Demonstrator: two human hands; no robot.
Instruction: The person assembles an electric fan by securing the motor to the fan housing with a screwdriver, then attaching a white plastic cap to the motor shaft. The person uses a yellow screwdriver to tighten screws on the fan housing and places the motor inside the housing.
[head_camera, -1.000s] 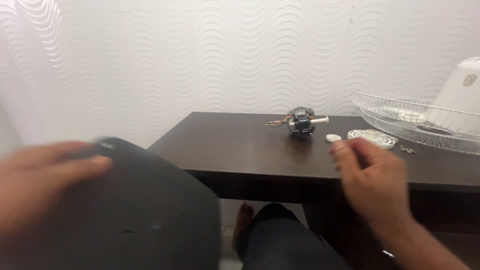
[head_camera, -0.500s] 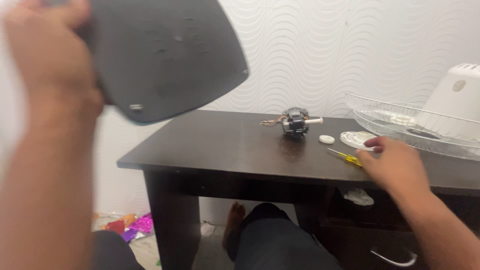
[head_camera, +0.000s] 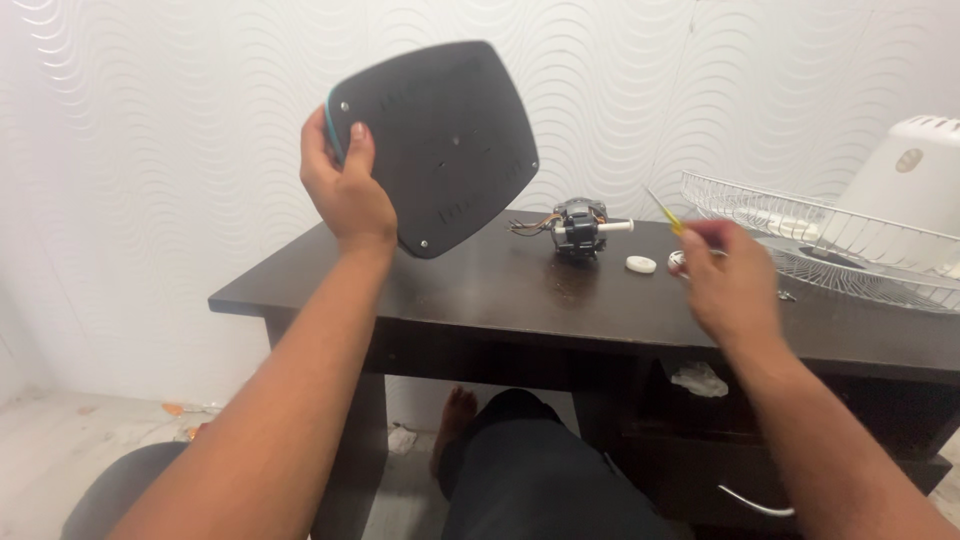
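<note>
The left hand (head_camera: 345, 190) was wrapped around the edge of a dark rounded-square base plate (head_camera: 440, 140), thumb across its face, holding it up tilted in front of the wavy white wall (head_camera: 200, 120), underside toward the camera with a few screw holes and a teal rim just peeking out along the left edge. The right hand (head_camera: 725, 285) was closed on a small yellow-handled screwdriver (head_camera: 665, 212), tip pointing up and away over the dark wooden table (head_camera: 480, 290). Going by how things lay, the fan looked already well apart: the bare motor (head_camera: 578, 228) sat alone on the table with its shaft sticking out and wires trailing, a small white cap (head_camera: 640, 264) just beside it, the wire guard (head_camera: 800, 235) lying flat off to the right with the white housing (head_camera: 905, 190) behind it. So my guess is the stripping-down was mostly done and the plate itself was what was left to deal with. Labels: there was a faint embossed patch on the plate, too small to make out, and a roundish pale badge on the housing. No packaging that I could see, just some crumpled white stuff (head_camera: 698, 378) tucked under the tabletop.
</note>
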